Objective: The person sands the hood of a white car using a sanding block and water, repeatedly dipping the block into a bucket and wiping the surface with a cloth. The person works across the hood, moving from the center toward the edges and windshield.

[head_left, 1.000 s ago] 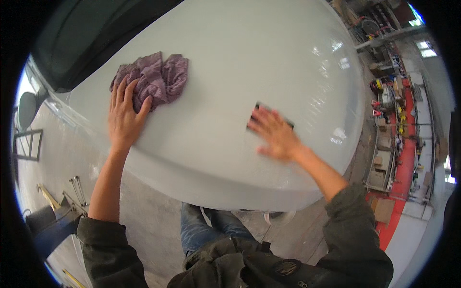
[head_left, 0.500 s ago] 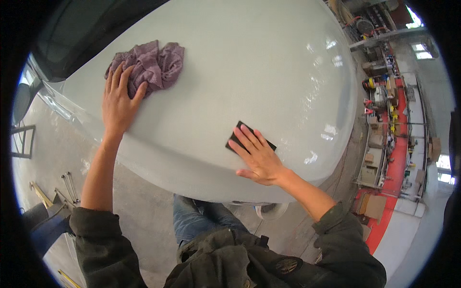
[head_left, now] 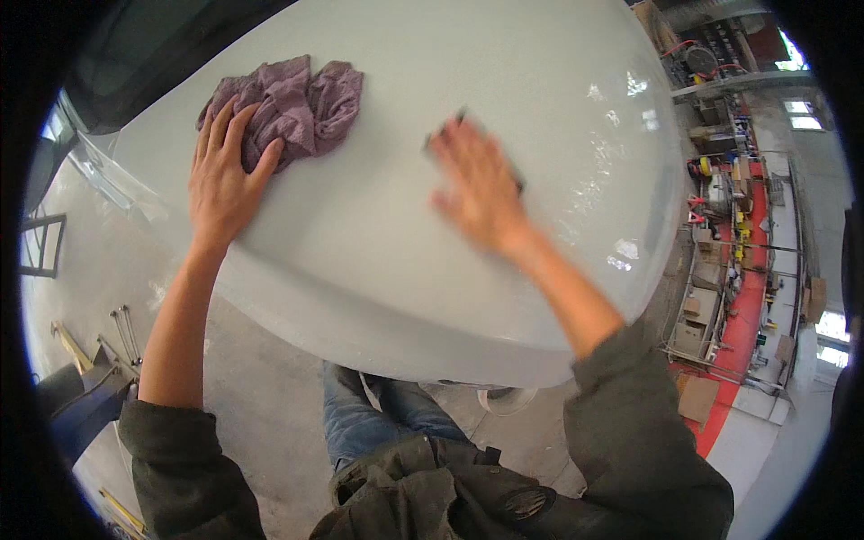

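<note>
A pale, smooth car hood [head_left: 396, 234] fills the middle of the view. On its left part lies a crumpled purple cloth [head_left: 292, 108]. My left hand [head_left: 220, 180] rests at the cloth's near-left edge, with its fingers curved over the fabric and the thumb against it. Farther right, my right hand [head_left: 477, 180] presses flat on a dark rectangular sanding pad [head_left: 517, 176]. Motion blurs this hand, and it covers most of the pad, leaving only dark edges at the fingertips and beside the palm.
The dark windshield area [head_left: 162, 63] borders the hood at the far left. Along the right wall stand shelves [head_left: 706, 288] with boxes and tools beside a red floor strip [head_left: 742, 333]. A white bucket [head_left: 508, 400] sits below the hood's near edge. A blue metal stand [head_left: 94, 405] is at the lower left.
My right hand has slid away from me over the hood with the sanding pad beneath it. My left hand stays on the cloth; the view has shifted slightly.
</note>
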Tool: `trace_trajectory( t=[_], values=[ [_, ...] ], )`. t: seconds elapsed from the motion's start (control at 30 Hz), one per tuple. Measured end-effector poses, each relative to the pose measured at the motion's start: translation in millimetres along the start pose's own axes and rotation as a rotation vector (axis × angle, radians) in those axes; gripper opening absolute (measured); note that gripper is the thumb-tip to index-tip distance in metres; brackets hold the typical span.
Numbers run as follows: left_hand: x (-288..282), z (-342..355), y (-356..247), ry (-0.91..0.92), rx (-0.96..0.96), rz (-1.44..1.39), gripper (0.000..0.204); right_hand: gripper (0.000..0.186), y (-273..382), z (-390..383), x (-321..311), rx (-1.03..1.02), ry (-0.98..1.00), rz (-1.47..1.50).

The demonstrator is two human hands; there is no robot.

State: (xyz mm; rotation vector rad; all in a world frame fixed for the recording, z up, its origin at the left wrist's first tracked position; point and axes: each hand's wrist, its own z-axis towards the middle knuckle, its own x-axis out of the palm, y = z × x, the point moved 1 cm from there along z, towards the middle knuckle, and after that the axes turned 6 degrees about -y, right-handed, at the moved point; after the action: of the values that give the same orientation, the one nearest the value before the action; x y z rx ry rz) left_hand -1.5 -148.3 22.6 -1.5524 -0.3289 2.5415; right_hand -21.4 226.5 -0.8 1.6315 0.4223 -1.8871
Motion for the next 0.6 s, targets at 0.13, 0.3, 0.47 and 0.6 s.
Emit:
trace_trajectory(
  t=[0.13, 0.3, 0.47, 0.6],
  values=[
    [-2.0, -3.8, 4.5, -0.008, 0.012, 0.020, 0.060, 0.082, 49.0, -83.7, -41.9, -0.166, 0.250, 0.174],
    [-7.0, 3.1, -8.9, 0.010, 0.013, -0.013, 0.058, 0.080, -53.2, 28.8, -27.8, -0.218, 0.121, -0.077],
    [-3.6, 2.0, -9.3, 0.000, 0.025, -0.014, 0.058, 0.078, -85.6, 109.5, -19.3, 0.170, -0.088, -0.017],
    [0.6, -2.2, 1.5, 0.002, 0.002, 0.023, 0.059, 0.079, -4.5, -14.3, -11.0, -0.068, 0.030, -0.007]
  ],
)
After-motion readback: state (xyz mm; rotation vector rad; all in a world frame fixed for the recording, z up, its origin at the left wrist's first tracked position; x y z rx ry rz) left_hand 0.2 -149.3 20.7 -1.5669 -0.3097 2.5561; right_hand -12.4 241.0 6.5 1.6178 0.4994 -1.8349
